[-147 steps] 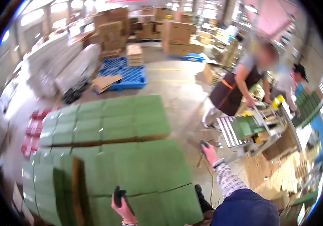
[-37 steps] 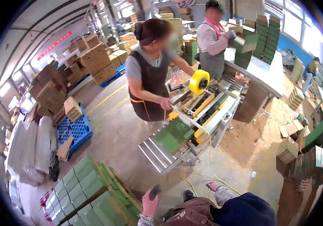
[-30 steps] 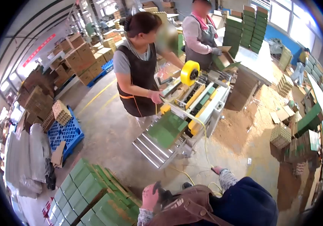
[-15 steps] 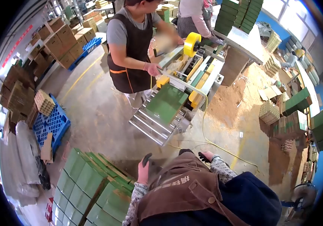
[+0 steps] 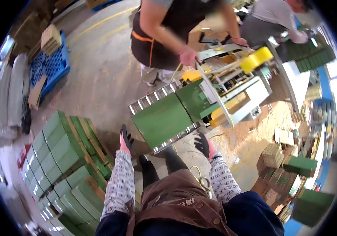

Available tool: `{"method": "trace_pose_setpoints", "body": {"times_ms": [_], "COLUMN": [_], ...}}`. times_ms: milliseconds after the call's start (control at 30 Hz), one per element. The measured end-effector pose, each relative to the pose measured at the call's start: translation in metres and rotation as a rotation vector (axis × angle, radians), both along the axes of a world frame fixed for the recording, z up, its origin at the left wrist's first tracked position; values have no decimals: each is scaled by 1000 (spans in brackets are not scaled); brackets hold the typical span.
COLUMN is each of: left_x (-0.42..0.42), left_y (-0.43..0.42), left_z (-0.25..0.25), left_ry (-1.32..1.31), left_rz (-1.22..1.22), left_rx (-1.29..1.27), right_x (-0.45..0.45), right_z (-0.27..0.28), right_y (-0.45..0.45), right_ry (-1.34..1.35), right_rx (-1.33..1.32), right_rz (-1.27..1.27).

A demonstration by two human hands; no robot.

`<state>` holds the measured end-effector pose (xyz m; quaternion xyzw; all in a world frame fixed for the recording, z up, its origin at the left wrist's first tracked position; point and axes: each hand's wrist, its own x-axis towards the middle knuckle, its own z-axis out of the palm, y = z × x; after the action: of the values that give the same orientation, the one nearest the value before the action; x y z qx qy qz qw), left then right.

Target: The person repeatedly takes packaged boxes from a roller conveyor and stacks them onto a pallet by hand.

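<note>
Both my hands wear pink gloves with dark palms and fingers. My left hand (image 5: 126,139) is open and empty, left of the near end of a roller conveyor (image 5: 158,150). My right hand (image 5: 204,145) has its fingers spread, just below the conveyor's right edge, holding nothing. Between and beyond the hands, a green box (image 5: 162,120) lies flat on the rollers. A second green box (image 5: 195,100) touches it and sits partly inside the taping machine (image 5: 231,90). A co-worker's pink-gloved hand (image 5: 189,56) holds the machine's frame.
Stacked green boxes (image 5: 58,145) stand at my left. A blue pallet (image 5: 52,70) lies farther back. A yellow cable (image 5: 195,173) loops on the floor near my feet. Another person (image 5: 270,19) bends over green boxes at the upper right. Cartons and egg-tray-like stacks (image 5: 272,155) stand at right.
The view has moved closer to the machine and tilted down. Another green box now lies on the outer rollers, behind the one at the machine. My hands have moved forward, either side of the conveyor end.
</note>
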<state>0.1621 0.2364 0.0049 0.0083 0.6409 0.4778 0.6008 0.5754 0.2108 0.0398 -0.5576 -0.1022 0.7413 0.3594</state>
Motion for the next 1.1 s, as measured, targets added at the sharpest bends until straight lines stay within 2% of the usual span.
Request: {"method": "trace_pose_setpoints", "body": {"times_ms": [67, 133, 233, 267, 333, 367, 400, 467, 500, 533, 600, 667, 700, 733, 800, 833, 900, 967, 1000, 1033, 1067, 1100], "left_x": [-4, -17, -36, -41, -37, -38, -40, -36, -31, -26, -17, 2, 13, 18, 11, 7, -15, -44, -60, -75, -88, -100], "left_y": [23, 23, 11, 1, -37, -66, -102, -188, -237, -284, -399, -458, -499, -528, -566, -582, -617, -643, -655, -669, -681, -694], "left_z": [-22, -61, -37, -1, 86, 104, 103, 125, 136, 145, 131, 199, 179, 154, 159, 160, 132, 130, 126, 123, 119, 105], "left_ry": [-59, -438, -189, -47, 162, 533, 609, 739, 705, 660, 186, -71, -64, -54, 31, 63, 234, 333, 360, 352, 347, 416], "left_rz": [99, 102, 162, 86, 22, -74, -73, 118, 387, 639, 944, 1294, 1397, 1495, 1613, 1669, 1730, 1798, 1828, 1865, 1899, 1904], "left_rx": [-27, 173, 195, 200, 270, 183, 192, 160, 130, 129, 261, 422, 509, 598, 600, 591, 580, 606, 596, 553, 513, 462], "right_x": [-17, -27, -61, -73, -90, -94, -98, -111, -93, -77, -127, -147, -198, -235, -306, -337, -412, -496, -541, -584, -631, -677], "right_z": [11, -9, -25, -29, -21, -20, -17, 1, -46, -65, 0, -2, 55, 78, 134, 139, 138, 121, 86, 134, 137, 129], "right_y": [44, 73, 94, 97, 87, 86, 83, 80, 97, 112, 85, 60, 18, -10, -80, -97, -130, -150, -151, -196, -224, -247], "right_ry": [140, 190, 345, 421, 481, 496, 450, 365, 267, 506, 197, 281, 165, 194, 359, 290, 216, 207, 275, 285, 261, 276], "right_rx": [-118, -261, -381, -416, -191, -65, -113, -212, -216, -351, -399, -224, -460, -640, -524, -429, -228, -53, 81, 402, 85, 225], "right_rz": [-82, -39, -154, -182, -126, -57, -18, 62, -22, 71, 193, 496, 378, 337, 964, 1080, 1354, 1593, 1734, 1978, 1917, 2041]}}
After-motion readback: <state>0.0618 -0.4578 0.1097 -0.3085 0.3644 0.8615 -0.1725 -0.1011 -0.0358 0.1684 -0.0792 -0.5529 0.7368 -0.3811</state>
